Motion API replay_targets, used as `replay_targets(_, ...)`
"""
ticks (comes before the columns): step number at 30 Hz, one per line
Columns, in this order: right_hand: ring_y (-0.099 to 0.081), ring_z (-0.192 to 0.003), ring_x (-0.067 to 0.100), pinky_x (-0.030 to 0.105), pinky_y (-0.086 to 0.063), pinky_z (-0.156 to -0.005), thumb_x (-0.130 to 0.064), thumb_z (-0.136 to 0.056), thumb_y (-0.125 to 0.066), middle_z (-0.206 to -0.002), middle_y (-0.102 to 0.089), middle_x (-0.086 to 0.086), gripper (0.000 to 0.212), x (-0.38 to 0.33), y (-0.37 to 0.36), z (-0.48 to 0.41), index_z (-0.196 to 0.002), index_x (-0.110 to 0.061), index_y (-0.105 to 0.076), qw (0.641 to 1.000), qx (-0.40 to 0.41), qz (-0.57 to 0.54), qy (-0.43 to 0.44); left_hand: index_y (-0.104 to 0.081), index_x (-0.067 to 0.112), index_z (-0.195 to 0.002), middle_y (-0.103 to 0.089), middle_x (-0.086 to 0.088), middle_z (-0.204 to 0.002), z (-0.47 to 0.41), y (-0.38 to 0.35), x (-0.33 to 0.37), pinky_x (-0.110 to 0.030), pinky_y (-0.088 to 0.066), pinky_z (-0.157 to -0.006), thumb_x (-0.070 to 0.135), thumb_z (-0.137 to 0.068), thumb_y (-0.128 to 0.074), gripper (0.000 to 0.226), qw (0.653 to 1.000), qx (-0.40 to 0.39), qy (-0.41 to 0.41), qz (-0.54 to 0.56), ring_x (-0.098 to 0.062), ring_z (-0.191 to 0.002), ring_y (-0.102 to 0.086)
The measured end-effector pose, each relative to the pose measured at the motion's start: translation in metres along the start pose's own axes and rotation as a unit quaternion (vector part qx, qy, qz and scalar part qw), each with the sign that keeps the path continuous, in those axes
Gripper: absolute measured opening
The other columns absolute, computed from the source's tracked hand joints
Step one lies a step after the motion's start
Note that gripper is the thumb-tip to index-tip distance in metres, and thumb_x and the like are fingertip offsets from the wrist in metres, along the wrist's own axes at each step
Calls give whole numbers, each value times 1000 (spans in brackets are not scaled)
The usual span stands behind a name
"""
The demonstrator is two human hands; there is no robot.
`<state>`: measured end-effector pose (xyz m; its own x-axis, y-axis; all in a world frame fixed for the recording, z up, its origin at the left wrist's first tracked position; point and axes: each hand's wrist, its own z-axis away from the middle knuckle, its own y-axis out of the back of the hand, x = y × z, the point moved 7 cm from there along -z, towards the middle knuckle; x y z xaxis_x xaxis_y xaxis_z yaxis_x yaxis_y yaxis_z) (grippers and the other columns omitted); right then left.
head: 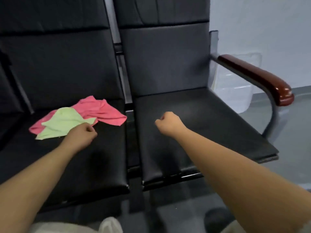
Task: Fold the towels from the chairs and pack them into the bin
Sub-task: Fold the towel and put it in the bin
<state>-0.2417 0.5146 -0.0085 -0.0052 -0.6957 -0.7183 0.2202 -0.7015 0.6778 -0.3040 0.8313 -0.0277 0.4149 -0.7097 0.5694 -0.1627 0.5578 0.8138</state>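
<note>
Left seat (pixel 101 157) | green towel (pixel 64 121) just left of your curled left hand (pixel 81 134), grip unclear | right hand (pixel 168 121) fisted, empty

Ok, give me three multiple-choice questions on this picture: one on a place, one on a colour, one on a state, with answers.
1. The pink towel lies on: A the left seat; B the right seat; C the floor.
2. The towel overlapping it is: A white; B green; C blue.
3. The right hand is: A flat; B gripping a towel; C curled, empty.
Key: 1 A, it lies on the left seat; 2 B, the green towel overlaps it; 3 C, it is curled with nothing held.
</note>
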Motion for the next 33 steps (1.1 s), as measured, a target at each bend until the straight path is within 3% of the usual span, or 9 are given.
replay_targets(4,-61,-95,28,32,-47,-75,-23,-96,-54,-99,-62,10,26,-42,-73,-16,-108,0,-60,998,-44,14,38,-60,15,-109,-59,-13,-120,-17,23,-49,-36,-45,-84,19,-84,-69,27,996,54,12,-70,-30,-105,-57)
replay_targets(9,-55,-77,26,30,-44,-58,-13,-90,-55,-99,-56,13,8,-85,-141,-52,-87,-5,-53,993,-51,53,97,-27,25,-154,-24,-6,-162,-43,9,-99,-45,-29,-118,30,-90,-62,74,992,-45,11,-113,-26,-147,-27)
replay_targets(13,-55,-107,35,39,-49,-87,-16,-91,-55,-129,-45,16,34,-112,-178,-77,-121,-1,-52,973,-16,159,165,-16,28,-157,-22,-4,-164,-55,3,-123,-50,-23,-120,43,-97,-54,73,990,-55,30,-129,-26,-150,-21)
replay_targets(18,-55,-112,34,40,-47,-85,-16,-91,-55,-132,-49,12,39,-161,-231,-97,-128,-8,-50,947,-29,153,281,6,34,-158,-28,-4,-156,-59,9,-122,-46,-32,-109,50,-97,-49,84,983,9,41,-181,-28,-142,-28)
replay_targets(22,-53,-122,32,40,-41,-99,-26,-93,-55,-136,-57,8,46,-181,-271,-117,-138,-19,-52,933,-71,178,304,-20,37,-157,-32,-1,-142,-62,13,-129,-38,-27,-108,49,-101,-41,61,980,13,57,-192,-23,-134,-28)
replay_targets(26,-62,-92,33,34,-41,-71,-17,-91,-54,-98,-70,11,12,-176,-271,-126,-88,-15,-65,953,-17,146,264,-37,33,-148,-36,-2,-139,-63,16,-128,-38,-29,-106,39,-100,-46,49,984,33,46,-170,-23,-132,-30)
replay_targets(28,-59,-76,31,33,-36,-62,-17,-90,-59,-77,-65,9,25,-179,-263,-123,-66,-21,-52,963,-12,77,258,-48,31,-137,-39,-3,-134,-62,18,-127,-35,-30,-103,31,-97,-49,40,987,46,43,-146,-24,-130,-32)
replay_targets(30,-50,-64,24,33,-32,-59,-17,-89,-62,-64,-55,2,35,-188,-249,-115,-58,-24,-46,962,-34,5,271,-58,26,-121,-42,-4,-126,-61,24,-126,-35,-32,-98,28,-97,-48,26,988,74,43,-130,-26,-124,-37)
replay_targets(33,-47,-62,15,34,-37,-60,-18,-94,-62,-64,-57,4,24,-202,-226,-95,-71,-12,-63,953,-101,-104,265,-60,15,-114,-50,-9,-122,-57,45,-119,-43,-40,-99,36,-102,-41,31,985,169,35,-20,-30,-118,-45)
